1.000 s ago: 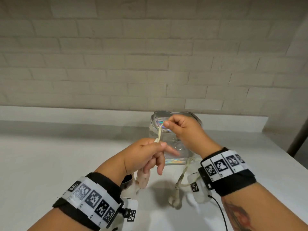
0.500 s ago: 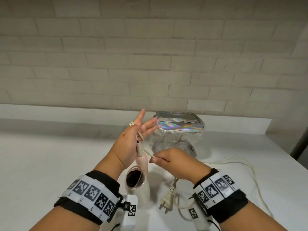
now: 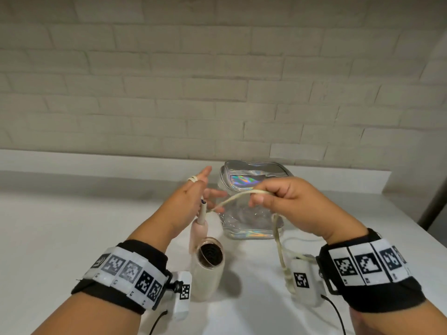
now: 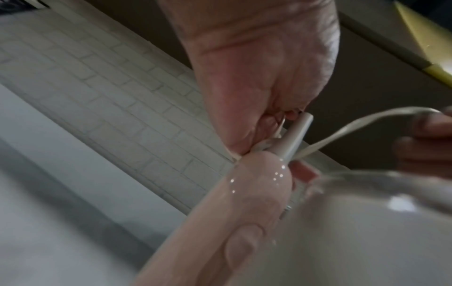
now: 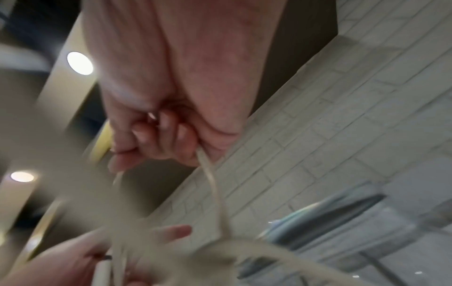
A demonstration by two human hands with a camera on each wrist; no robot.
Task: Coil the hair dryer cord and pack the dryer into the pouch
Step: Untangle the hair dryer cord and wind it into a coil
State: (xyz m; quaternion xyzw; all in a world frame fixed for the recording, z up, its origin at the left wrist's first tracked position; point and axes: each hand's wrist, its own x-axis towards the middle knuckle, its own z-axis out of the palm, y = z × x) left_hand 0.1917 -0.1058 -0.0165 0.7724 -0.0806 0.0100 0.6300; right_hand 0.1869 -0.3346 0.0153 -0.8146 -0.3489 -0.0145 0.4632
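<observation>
Hair dryer [image 3: 208, 269] hung over the table [image 3: 60, 226] in front of the pouch [image 3: 251, 182], its cord end held at the left hand [image 3: 186, 204], whose fingers stood spread with cord [image 3: 232, 199] looped round them. The right hand [image 3: 295, 204] pinched the cord. Winding well probably meant keeping even tension, laying each loop beside the others, and feeding slack so the plug [image 3: 289, 278] would not snag.
</observation>
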